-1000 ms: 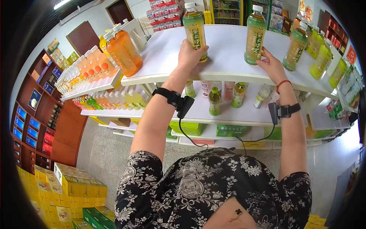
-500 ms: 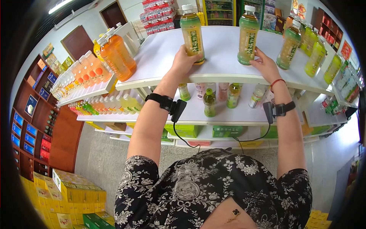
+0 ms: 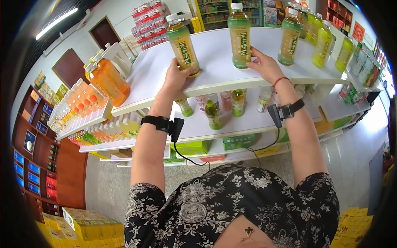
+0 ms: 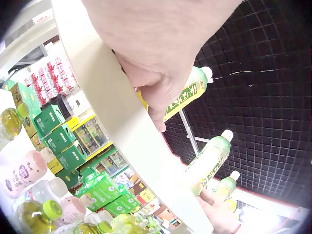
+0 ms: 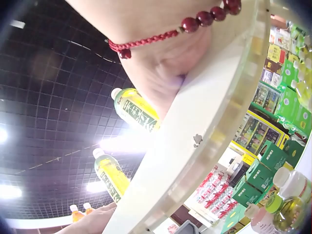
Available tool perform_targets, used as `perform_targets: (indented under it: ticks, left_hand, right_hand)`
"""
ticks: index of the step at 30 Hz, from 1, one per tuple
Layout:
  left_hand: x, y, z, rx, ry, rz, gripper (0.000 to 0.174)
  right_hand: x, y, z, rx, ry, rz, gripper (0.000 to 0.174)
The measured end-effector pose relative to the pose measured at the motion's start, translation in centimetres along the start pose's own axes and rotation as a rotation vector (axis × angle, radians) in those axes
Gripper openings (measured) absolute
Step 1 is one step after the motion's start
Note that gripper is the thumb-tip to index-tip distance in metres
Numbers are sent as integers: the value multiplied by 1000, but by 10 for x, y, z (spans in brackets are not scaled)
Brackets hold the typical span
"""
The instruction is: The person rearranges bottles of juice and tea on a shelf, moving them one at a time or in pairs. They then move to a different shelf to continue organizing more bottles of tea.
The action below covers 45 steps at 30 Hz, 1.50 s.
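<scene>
A flat white top shelf (image 3: 215,56) holds everything here. The left hand (image 3: 175,78) curls round the bottom of a plastic tea bottle (image 3: 183,43), yellow-green with a white cap, standing near the shelf's front edge. The right hand (image 3: 264,66) grips the bottom of a second tea bottle (image 3: 240,37) just like it, a little farther along the shelf.

The head view shows big orange drink bottles (image 3: 107,78) at the shelf's left end. The wrist views look up from under the shelf edge (image 4: 112,112). There the left hand (image 4: 151,44) presses a fingertip on its bottle (image 4: 187,92). Only the right wrist view shows the red bead bracelet (image 5: 195,24) up close, and the dark grid ceiling (image 5: 58,73) above.
</scene>
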<state>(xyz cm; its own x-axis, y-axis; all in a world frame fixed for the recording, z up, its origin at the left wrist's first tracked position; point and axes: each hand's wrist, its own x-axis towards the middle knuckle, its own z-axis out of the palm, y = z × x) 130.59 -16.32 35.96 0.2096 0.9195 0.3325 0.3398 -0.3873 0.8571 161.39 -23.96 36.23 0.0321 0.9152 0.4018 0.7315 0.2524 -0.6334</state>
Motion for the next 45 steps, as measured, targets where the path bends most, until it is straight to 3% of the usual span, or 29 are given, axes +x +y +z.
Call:
perform_targets:
  ticks: [5, 24, 26, 29, 34, 38, 45]
  left_hand:
    - [-4, 8, 1, 28, 8, -12, 53]
    - [9, -20, -3, -63, 11, -96, 53]
    - [5, -12, 2, -355, -38, -86, 51]
    - [1, -5, 4, -455, -68, -93, 50]
    - [10, -24, -4, -264, -45, -63, 45]
    - [17, -35, -7, -213, -34, -36, 47]
    - [3, -11, -5, -149, -21, -93, 52]
  right_hand:
    - [-1, -1, -1, -20, -2, 12, 65]
    - [5, 5, 0, -66, -68, -6, 65]
    - [6, 6, -1, -104, -95, 20, 65]
    - [7, 4, -4, -157, -98, 56, 63]
    - [4, -1, -5, -223, -122, 90, 61]
    - [8, 9, 1, -204, -89, -4, 58]
    - [16, 24, 11, -124, -77, -15, 58]
